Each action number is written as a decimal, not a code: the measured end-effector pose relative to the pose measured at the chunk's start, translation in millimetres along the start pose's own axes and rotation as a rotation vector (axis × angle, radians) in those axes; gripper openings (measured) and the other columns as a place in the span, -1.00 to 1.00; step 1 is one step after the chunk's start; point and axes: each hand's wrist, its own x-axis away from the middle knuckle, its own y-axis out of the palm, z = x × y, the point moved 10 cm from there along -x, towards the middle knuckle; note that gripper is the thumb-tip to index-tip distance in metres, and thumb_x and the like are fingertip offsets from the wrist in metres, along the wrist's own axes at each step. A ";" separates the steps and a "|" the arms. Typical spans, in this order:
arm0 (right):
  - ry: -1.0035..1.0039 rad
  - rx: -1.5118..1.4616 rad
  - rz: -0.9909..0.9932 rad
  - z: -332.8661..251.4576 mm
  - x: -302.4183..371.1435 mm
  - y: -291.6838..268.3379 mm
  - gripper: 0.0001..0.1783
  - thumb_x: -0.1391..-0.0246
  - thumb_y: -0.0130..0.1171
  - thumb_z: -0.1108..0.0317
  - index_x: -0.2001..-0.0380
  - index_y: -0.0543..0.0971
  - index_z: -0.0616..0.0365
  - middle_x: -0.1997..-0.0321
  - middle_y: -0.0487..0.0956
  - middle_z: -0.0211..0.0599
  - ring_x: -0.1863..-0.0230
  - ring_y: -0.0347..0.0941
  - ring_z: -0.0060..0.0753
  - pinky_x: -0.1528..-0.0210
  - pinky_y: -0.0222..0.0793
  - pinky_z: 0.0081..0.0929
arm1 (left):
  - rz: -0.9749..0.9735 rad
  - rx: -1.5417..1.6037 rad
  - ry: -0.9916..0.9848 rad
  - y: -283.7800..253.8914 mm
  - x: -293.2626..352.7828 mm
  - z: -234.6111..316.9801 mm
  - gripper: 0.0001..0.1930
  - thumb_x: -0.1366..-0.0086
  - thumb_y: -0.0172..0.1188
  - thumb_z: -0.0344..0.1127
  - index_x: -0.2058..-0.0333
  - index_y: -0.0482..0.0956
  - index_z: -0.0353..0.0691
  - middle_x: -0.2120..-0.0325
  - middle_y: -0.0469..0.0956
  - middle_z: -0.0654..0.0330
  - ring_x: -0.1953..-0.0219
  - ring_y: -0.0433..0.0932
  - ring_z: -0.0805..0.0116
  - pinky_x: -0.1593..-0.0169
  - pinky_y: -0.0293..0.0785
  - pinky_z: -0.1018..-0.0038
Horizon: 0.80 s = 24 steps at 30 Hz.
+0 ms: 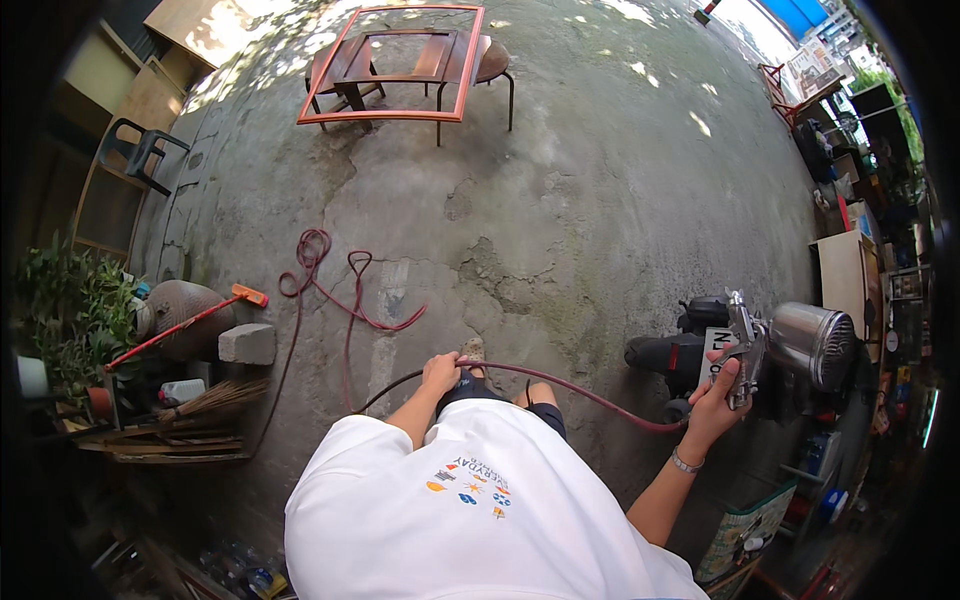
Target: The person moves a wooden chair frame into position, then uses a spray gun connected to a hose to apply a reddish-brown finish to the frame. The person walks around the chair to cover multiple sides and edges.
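My right hand (712, 408), held out to the right, is wrapped around the handle of a metal spray gun (742, 335). A shiny silver paint cup (812, 345) is fixed to the gun and points outward. A dark red air hose (575, 388) curves from below my right hand across my front to my left hand (441, 375), which is closed round it near my waist. Past that hand the hose turns darker toward my left side. More red hose (313, 245) lies in loose loops on the concrete ahead to the left.
Ahead, an orange-red rectangular frame (472, 65) rests across stools (494, 62). A dark green plastic chair (145, 152), plants (75, 310), a concrete block (247, 344) and a twig broom (215, 398) line the left. A motor scooter (665, 355) and shelves of clutter stand at right.
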 end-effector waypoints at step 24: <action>-0.168 0.009 -0.239 132.7 -581.2 340.8 -0.48 -0.29 0.16 -0.05 0.01 0.62 0.23 0.31 0.68 -0.28 0.81 0.23 -0.75 0.81 0.05 -0.70 | 0.418 0.231 -0.342 -75.0 -300.0 235.5 -0.67 -0.36 0.15 -0.08 0.42 0.53 -0.25 0.45 0.59 -0.10 0.28 0.54 -0.20 0.18 0.38 -0.01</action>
